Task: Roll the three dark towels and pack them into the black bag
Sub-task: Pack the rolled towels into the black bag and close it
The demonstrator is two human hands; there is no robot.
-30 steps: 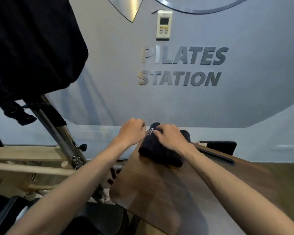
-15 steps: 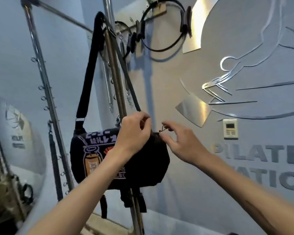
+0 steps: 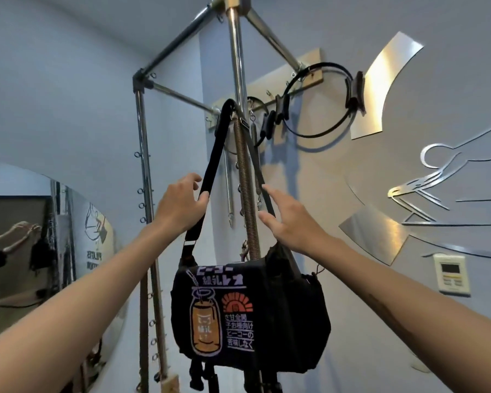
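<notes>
The black bag, a messenger type w/ an orange jar graphic, a red-orange sun emblem and white Japanese text on its front flap, hangs by its black shoulder strap from the chrome frame of a pilates tower. The strap loops over a fitting near the vertical post, approx. where a long coil spring is hooked; the spring runs down behind the bag top. Left hand is raised to the strap's left run, well above the bag body: thumb side and palm lie against the webbing, fingers curled partway round it; a full grasp cannot be confirmed, since the fingertips are hidden behind the strap. Right hand is released, fingers straight and spread, holding nothing; it sits just beside the strap's right run, index finger next to it, contact not determinable. The bag body hangs below and between both hands, its top right corner directly under the right wrist. No towels are seen; bag contents not visible. Behind, on the wall: two pilates rings on a wooden rack, metallic logo panels, a wall controller at lower right. A mirror at left reflects the raised arms.
</notes>
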